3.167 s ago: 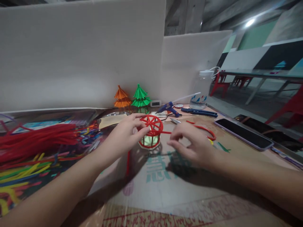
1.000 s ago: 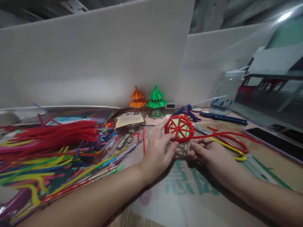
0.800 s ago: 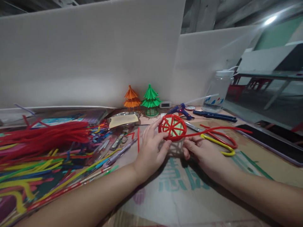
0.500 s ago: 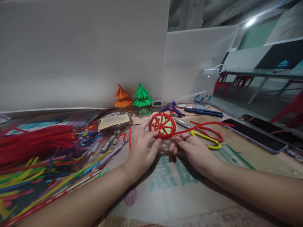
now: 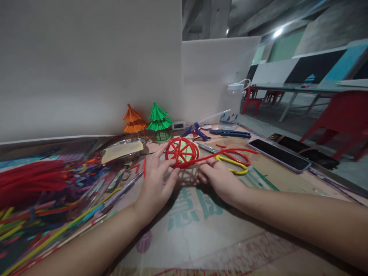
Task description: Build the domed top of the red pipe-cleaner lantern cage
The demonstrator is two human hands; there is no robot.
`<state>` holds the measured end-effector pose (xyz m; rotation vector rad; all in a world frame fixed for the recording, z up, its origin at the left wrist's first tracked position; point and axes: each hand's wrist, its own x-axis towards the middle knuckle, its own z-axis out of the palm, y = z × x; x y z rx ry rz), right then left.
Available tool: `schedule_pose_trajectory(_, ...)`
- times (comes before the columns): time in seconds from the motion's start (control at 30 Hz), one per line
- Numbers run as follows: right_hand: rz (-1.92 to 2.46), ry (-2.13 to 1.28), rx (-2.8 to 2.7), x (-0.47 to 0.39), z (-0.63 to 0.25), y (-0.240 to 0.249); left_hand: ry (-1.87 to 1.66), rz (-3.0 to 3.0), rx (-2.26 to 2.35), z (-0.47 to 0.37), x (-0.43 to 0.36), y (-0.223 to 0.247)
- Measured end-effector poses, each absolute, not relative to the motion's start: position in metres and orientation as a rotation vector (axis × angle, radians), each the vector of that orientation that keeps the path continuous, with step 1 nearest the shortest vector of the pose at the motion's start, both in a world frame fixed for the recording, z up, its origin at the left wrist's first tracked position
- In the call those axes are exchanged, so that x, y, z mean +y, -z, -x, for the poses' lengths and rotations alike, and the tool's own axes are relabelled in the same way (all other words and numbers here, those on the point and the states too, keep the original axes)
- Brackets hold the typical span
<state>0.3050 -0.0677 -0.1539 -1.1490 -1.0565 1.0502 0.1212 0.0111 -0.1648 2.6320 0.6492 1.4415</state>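
My left hand point(image 5: 159, 170) grips the lower left edge of a red spoked wheel point(image 5: 181, 152) bent from pipe cleaners, held tilted above the table. Pale green shows between its spokes. A loose red pipe cleaner point(image 5: 227, 152) runs off the wheel's lower edge to the right. Just below that strand, my right hand point(image 5: 215, 176) has its fingers curled in; they seem close to the strand, but what they pinch is hidden. Behind the right hand lie scissors point(image 5: 240, 171) with a red and a yellow handle loop.
Pipe cleaners point(image 5: 31, 178) and scraps pile up on the left. At the back stand an orange tree point(image 5: 133, 119), a green tree point(image 5: 159, 120), a blue glue gun point(image 5: 195, 130) and a bottle point(image 5: 230, 107). A phone point(image 5: 280, 155) lies on the right.
The view has swung right, so everything sits further left. My right hand's fingers have curled in more and are slightly below the strand. The left hand keeps its hold on the wheel.
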Motion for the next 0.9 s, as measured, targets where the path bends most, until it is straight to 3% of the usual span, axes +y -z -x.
schedule_pose_trajectory(0.9, 1.006, -1.15, -1.022, -0.081, -0.293, 0.146, -1.399, -2.823, 0.631, -0.122, 0.001, 0.16)
